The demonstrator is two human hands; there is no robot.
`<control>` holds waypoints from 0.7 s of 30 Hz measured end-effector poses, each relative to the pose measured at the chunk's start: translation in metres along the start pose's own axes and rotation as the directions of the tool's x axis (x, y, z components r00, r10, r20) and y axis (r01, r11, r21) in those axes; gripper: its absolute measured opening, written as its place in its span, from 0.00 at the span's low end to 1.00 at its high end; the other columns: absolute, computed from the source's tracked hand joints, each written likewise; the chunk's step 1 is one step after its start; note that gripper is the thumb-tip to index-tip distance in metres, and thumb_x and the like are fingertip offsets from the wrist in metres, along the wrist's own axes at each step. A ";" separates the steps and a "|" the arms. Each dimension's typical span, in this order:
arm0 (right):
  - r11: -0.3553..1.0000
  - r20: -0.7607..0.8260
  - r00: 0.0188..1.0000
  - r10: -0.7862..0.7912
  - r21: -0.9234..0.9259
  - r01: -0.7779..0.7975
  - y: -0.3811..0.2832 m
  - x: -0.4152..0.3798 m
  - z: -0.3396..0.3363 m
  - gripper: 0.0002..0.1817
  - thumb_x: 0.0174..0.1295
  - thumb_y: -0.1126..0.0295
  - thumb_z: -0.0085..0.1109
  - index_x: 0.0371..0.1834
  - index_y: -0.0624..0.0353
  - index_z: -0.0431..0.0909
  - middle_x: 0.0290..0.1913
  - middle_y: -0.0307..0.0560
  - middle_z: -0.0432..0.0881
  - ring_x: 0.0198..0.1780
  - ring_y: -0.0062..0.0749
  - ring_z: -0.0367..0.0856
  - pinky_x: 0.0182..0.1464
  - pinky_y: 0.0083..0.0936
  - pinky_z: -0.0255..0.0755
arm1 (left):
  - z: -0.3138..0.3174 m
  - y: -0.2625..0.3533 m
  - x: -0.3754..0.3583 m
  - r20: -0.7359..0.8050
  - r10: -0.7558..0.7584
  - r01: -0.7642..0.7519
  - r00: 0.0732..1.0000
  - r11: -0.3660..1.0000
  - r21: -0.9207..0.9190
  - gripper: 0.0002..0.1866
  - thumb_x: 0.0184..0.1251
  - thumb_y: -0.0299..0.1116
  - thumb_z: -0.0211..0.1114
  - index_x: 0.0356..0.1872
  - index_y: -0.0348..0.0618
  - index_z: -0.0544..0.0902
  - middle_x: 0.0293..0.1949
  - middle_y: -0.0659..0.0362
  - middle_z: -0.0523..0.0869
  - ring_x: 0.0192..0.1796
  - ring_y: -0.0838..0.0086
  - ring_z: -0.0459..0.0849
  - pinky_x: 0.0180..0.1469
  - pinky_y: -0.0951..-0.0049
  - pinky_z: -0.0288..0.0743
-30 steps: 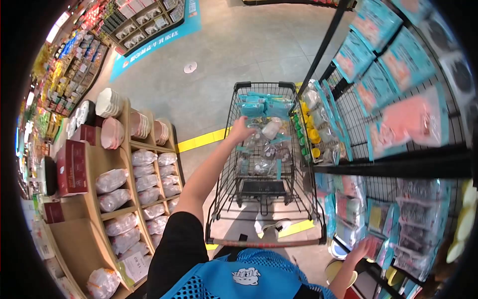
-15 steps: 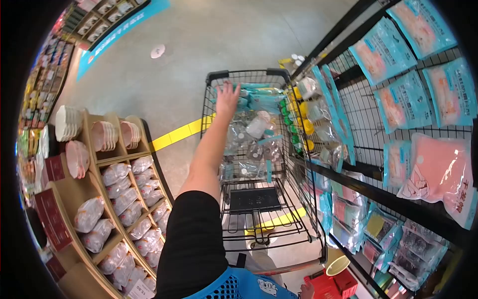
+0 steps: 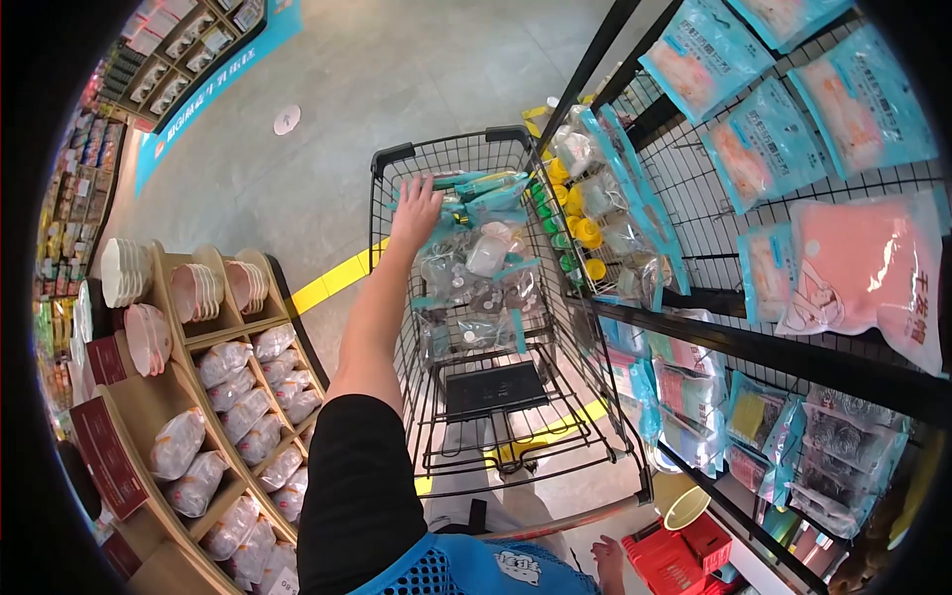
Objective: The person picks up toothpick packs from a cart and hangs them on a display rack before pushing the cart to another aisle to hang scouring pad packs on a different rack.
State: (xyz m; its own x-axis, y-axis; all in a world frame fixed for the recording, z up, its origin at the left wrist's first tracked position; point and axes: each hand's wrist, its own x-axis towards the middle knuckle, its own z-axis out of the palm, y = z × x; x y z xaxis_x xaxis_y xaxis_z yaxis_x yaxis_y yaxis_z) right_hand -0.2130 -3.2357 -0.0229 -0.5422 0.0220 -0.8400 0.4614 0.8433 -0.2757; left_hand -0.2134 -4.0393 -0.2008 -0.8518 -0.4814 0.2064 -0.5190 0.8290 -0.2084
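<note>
My left hand (image 3: 417, 210) reaches over the far left part of a black wire shopping cart (image 3: 496, 389), fingers spread on or just above teal-edged packets (image 3: 484, 198). Contact between fingers and packets cannot be made out. Nearer in the cart lie clear plastic packs (image 3: 488, 255) with teal edges. Down at the bottom, right of the cart handle, my right hand (image 3: 607, 560) hangs with its fingers apart and holds nothing visible.
Wooden shelves (image 3: 260, 319) with wrapped items and bowls stand on the left. A rack of hanging teal packages (image 3: 769, 139) runs along the right side. Red baskets (image 3: 674, 560) sit at the lower right. Yellow tape (image 3: 332, 281) crosses the floor.
The cart and my left arm appear shifted left as the view turned. My left hand is slightly lower over the cart's far end. More of my right hand shows.
</note>
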 end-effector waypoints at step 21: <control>0.672 -0.227 0.883 -0.410 0.580 0.461 -0.099 -0.026 -0.115 0.14 0.66 0.66 0.50 0.51 0.60 0.74 0.41 0.44 0.81 0.41 0.26 0.79 0.44 0.21 0.72 | -0.450 0.138 -0.156 -0.323 0.109 -0.209 0.940 0.933 -0.293 0.21 0.54 0.33 0.60 0.53 0.48 0.78 0.55 0.61 0.79 0.60 0.62 0.74 0.65 0.55 0.57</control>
State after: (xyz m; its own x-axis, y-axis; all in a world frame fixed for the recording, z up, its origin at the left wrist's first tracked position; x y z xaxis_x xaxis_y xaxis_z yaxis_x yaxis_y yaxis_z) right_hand -0.3256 -3.2585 0.0796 -0.8275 -0.2041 -0.5230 0.4676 0.2648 -0.8433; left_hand -0.1206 -3.7218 0.1684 -0.8345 -0.2697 0.4805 -0.2850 0.9576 0.0424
